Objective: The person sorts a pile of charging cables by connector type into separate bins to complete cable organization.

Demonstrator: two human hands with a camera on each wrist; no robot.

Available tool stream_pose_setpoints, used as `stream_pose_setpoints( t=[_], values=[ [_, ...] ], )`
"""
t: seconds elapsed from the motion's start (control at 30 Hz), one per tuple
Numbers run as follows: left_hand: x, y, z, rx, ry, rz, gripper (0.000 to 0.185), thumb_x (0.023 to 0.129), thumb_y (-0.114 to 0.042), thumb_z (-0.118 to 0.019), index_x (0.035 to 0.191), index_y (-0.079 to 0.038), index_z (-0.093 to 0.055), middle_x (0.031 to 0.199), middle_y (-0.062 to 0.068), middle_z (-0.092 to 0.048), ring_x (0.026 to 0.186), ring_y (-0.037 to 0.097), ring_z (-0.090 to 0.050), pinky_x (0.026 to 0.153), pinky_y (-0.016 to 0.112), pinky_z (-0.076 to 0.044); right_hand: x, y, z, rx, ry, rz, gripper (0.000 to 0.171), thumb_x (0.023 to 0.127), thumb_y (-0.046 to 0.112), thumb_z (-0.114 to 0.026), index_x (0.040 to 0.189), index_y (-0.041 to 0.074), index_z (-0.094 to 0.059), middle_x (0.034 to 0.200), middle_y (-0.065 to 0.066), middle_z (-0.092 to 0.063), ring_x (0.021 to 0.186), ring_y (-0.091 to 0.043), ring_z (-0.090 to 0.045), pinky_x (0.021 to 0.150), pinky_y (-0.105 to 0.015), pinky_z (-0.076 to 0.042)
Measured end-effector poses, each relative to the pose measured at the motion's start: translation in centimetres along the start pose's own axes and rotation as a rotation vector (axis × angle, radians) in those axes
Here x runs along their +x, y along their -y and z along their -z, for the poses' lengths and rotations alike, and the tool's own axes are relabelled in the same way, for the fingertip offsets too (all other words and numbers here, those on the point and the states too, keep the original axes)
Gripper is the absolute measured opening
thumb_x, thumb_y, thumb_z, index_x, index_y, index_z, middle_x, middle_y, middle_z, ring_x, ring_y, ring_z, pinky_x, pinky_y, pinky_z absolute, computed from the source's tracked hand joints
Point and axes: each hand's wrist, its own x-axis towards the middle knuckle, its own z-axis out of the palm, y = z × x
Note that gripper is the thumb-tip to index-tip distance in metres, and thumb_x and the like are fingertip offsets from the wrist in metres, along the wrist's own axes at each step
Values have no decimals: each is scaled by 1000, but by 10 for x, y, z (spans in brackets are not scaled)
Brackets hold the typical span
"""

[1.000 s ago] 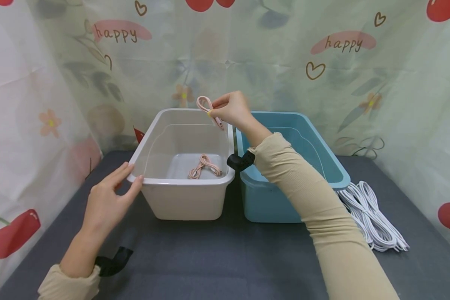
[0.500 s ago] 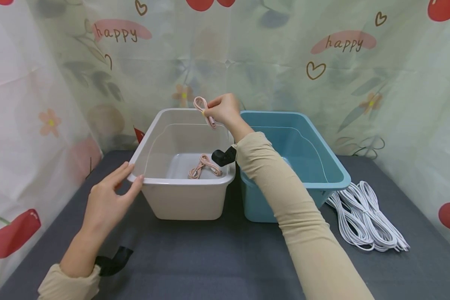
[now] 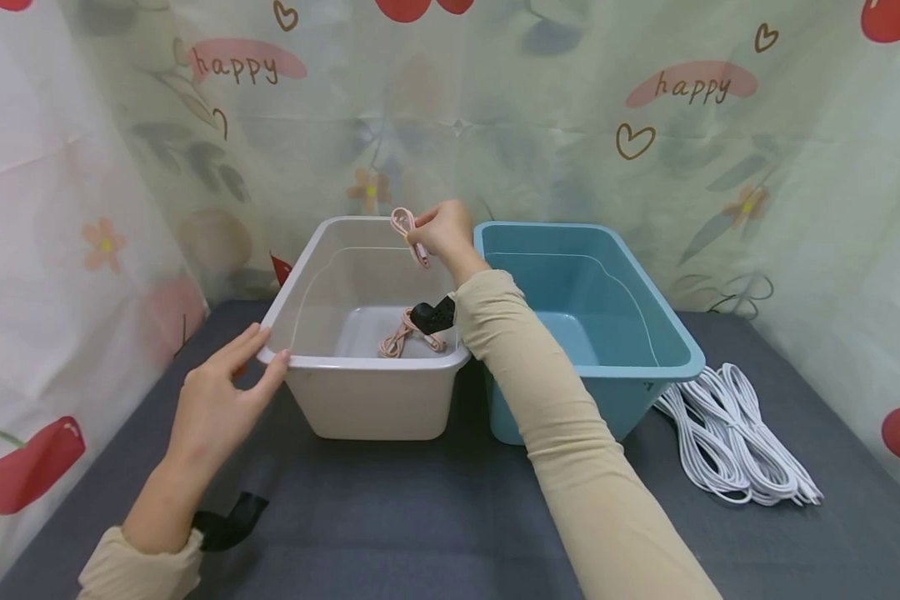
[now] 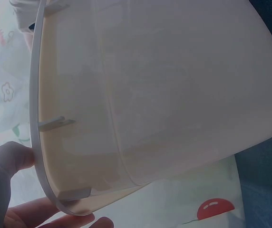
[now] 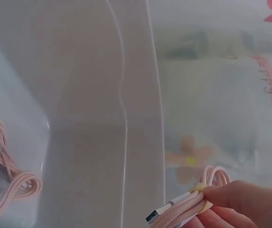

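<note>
My right hand (image 3: pixel 445 233) pinches a coiled pink USB charging cable (image 3: pixel 403 223) over the right back part of the beige bin (image 3: pixel 367 400). In the right wrist view, a yellow tie (image 5: pixel 206 205) circles the cable, and its metal USB plug (image 5: pixel 156 214) shows beyond the thumb. Another coiled pink charging cable (image 3: pixel 396 342) lies on that bin's floor, partly covered by the black wrist strap. My left hand (image 3: pixel 217 400) rests on the bin's front left rim corner, thumb on the front side and fairly straight fingers along the left side.
A blue bin (image 3: pixel 633 375) stands close on the right, partly behind my right sleeve. Beyond its front right corner, bundled white cables (image 3: pixel 750 450) lie on the dark tablecloth (image 3: pixel 420 517). A printed curtain (image 3: pixel 457 150) closes off the back and sides.
My right hand has moved left and slightly down with the pink charging cable, and the forearm has swung left, uncovering more of the blue bin. The left hand stays at the rim.
</note>
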Motion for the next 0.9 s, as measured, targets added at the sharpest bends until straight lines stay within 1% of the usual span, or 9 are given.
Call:
stream_pose_setpoints(
  t=[0.23, 0.47, 0.63, 0.77, 0.9],
  values=[
    [0, 0, -1, -3, -10, -7, 50, 91, -35, -57, 133, -7, -52, 139, 15, -49, 118, 39, -55, 87, 51, -50, 2, -6, -3, -11, 9, -38, 20, 77, 9, -71, 96, 4, -73, 103, -11, -70, 59, -10, -51, 51, -16, -43],
    [0, 0, 0, -5, -9, 1, 50, 91, -35, -57, 133, -8, -52, 140, 14, -48, 118, 39, -55, 87, 51, -50, 7, -15, -4, -55, 2, -81, 19, 77, 9, -71, 94, 1, -71, 100, -11, -69, 53, -10, -49, 45, -16, -40],
    [0, 0, 0, -5, -10, 0, 50, 91, -35, -57, 133, -8, -52, 140, 14, -48, 119, 39, -54, 88, 51, -50, 8, -17, -3, -79, -8, -112, 21, 77, 10, -72, 93, -1, -64, 100, -13, -64, 54, -13, -50, 44, -17, -40],
    [0, 0, 0, 0, -11, -1, 50, 91, -35, -57, 133, -8, -52, 140, 14, -49, 118, 39, -55, 87, 50, -50, 8, -19, -3, -129, -19, -112, 30, 79, 13, -71, 102, -3, -62, 107, -15, -64, 58, -14, -50, 47, -18, -39],
    [0, 0, 0, 0, -11, -2, 50, 92, -35, -56, 133, -8, -52, 140, 14, -49, 117, 39, -55, 88, 51, -50, 7, -19, -2, -163, 3, -99, 36, 81, 16, -67, 110, -5, -60, 111, -17, -63, 63, -15, -49, 50, -21, -38]
  ],
)
